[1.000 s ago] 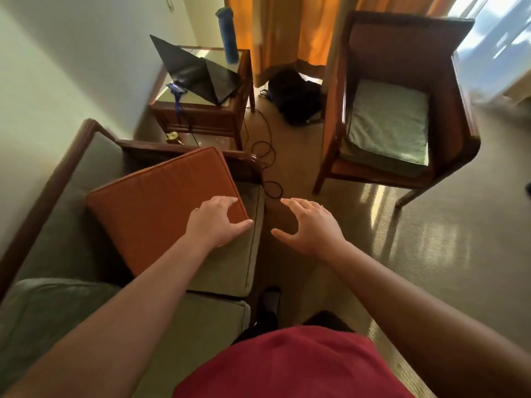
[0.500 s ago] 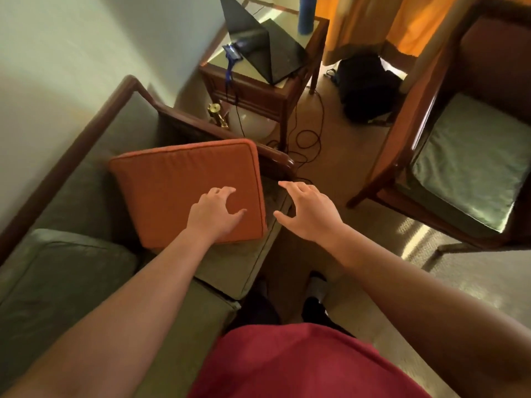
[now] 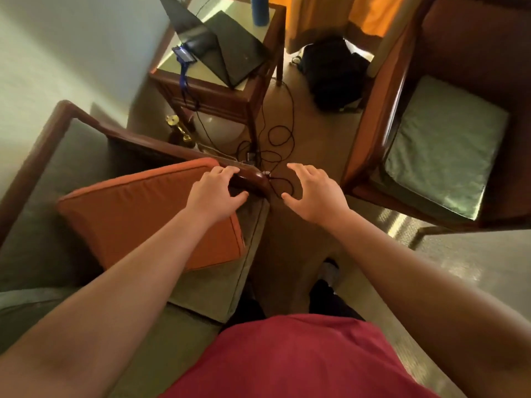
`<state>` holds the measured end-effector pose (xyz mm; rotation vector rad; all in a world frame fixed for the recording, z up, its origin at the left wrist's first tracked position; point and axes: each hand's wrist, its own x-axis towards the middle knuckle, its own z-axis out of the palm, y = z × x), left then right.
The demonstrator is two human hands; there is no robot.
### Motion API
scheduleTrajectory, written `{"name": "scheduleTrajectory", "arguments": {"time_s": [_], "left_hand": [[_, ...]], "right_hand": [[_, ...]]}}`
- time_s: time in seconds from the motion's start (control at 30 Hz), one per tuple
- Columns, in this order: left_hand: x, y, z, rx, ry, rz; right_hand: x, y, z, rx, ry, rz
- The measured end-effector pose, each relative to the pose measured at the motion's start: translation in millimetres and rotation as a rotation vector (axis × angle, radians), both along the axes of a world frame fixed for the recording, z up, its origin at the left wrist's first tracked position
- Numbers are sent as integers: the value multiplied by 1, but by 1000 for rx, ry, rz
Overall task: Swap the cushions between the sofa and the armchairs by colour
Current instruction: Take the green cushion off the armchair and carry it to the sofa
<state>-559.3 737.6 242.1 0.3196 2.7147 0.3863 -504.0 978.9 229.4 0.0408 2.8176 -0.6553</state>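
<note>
An orange cushion (image 3: pixel 138 214) leans tilted on the green-seated sofa (image 3: pixel 43 173), against its wooden armrest (image 3: pixel 161 152). My left hand (image 3: pixel 214 193) hovers over the cushion's upper right corner, fingers spread, holding nothing. My right hand (image 3: pixel 314 193) is open in the air just right of the armrest end, over the floor. A green cushion (image 3: pixel 439 145) lies flat on the seat of the wooden armchair (image 3: pixel 382 99) at the right. Another green cushion (image 3: pixel 26 308) shows at the lower left on the sofa.
A wooden side table (image 3: pixel 230 93) behind the armrest carries an open laptop (image 3: pixel 227 44) and a blue bottle (image 3: pixel 260 10). Cables (image 3: pixel 277 139) trail on the floor between sofa and armchair. A black bag (image 3: pixel 333 73) sits under orange curtains (image 3: pixel 330 15).
The view has tilted down and closer. Both hands have moved forward, the left from the cushion's middle to its upper right corner by the armrest.
</note>
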Motion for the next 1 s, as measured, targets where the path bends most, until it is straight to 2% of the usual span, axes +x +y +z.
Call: {"name": "scheduleTrajectory", "arguments": {"time_s": [0.37, 0.67, 1.0], "left_hand": [[-34, 253, -27, 17, -85, -187], [-82, 408, -58, -8, -155, -418], [-167, 588, -125, 18, -243, -620]], "right_hand": [[2, 225, -23, 37, -96, -132], [4, 362, -58, 26, -216, -347], [-56, 521, -111, 27, -235, -612]]}}
